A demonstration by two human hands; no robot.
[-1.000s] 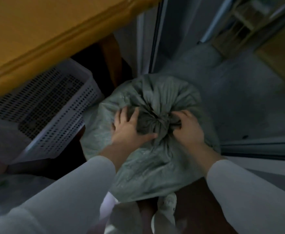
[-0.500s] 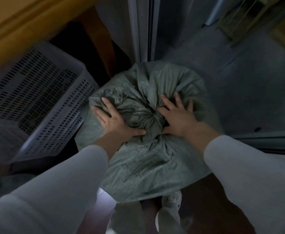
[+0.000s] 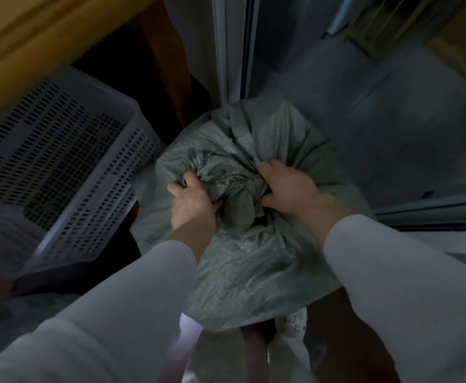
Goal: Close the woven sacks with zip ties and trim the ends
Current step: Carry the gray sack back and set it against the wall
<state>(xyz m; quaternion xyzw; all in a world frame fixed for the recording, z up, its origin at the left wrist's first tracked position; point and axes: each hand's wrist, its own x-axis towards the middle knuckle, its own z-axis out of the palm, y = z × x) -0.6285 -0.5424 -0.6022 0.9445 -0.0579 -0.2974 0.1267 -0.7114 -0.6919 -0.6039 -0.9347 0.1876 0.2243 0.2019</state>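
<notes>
The sack (image 3: 254, 261) looks to be at the gathering stage: its mouth is bunched into a crumpled knot at the top, but no zip tie shows anywhere in view, so whether one is already around the neck cannot be told, and the tying and trimming appear still to come. The left hand (image 3: 191, 203) grips the bunch from the left, its fingers (image 3: 189, 179) curled into the folds and clamped on the cloth; the right hand (image 3: 289, 189) presses in from the right, fingers closed on the gathered neck too. The sack stands on the floor (image 3: 392, 134) just in front of the person, beside a perforated basket (image 3: 68, 167) and under the edge of a desk (image 3: 32, 51). It is grey-green woven plastic, full and rounded, its skin creased and faintly shiny, with pleats running up to the bunch.
</notes>
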